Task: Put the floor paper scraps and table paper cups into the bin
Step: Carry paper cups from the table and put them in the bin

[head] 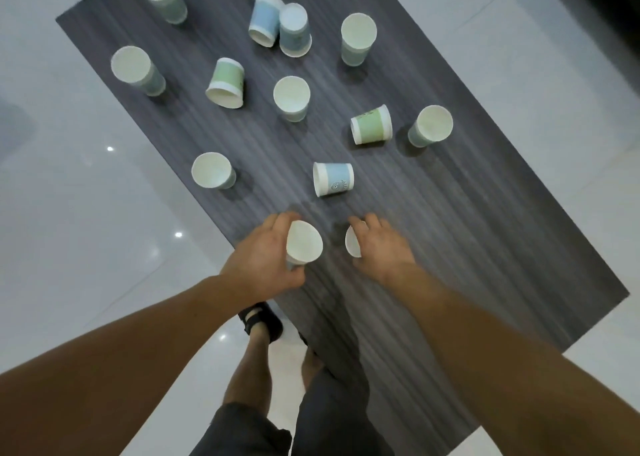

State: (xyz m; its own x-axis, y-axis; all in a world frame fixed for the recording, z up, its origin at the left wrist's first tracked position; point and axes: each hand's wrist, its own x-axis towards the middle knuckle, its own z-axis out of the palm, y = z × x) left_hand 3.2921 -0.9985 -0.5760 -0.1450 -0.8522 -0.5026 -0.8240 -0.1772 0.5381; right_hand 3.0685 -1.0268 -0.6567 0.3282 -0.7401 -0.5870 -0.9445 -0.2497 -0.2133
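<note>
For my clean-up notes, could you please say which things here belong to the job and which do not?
Job: white-lined paper cup gripped by the left hand; second paper cup gripped by the right hand; other cups on the table, such as the tipped blue paper cup and the upright green paper cup.
Just there: dark grey wood-grain table; pale tiled floor; black sandal.

In my left hand (266, 258), left cup (304, 242): paper, inside plain white, matt, smooth. In my right hand (381, 244), right cup (352, 244): same matt white paper. Near my fingers, blue cup (334, 178): paper, pale printed wall, white bands, no shine. Beyond it, green cup (371, 124): same paper, pastel print. Under them, table (467, 230): dark grey wood-grain top, fine streaks, matt; I read it as laminate. Around it, floor (86, 247): pale tiles, glossy, light spots mirrored. My shorts (329, 421): dark cloth, dull. My sandal (263, 320): black, matt; material unclear.
</note>
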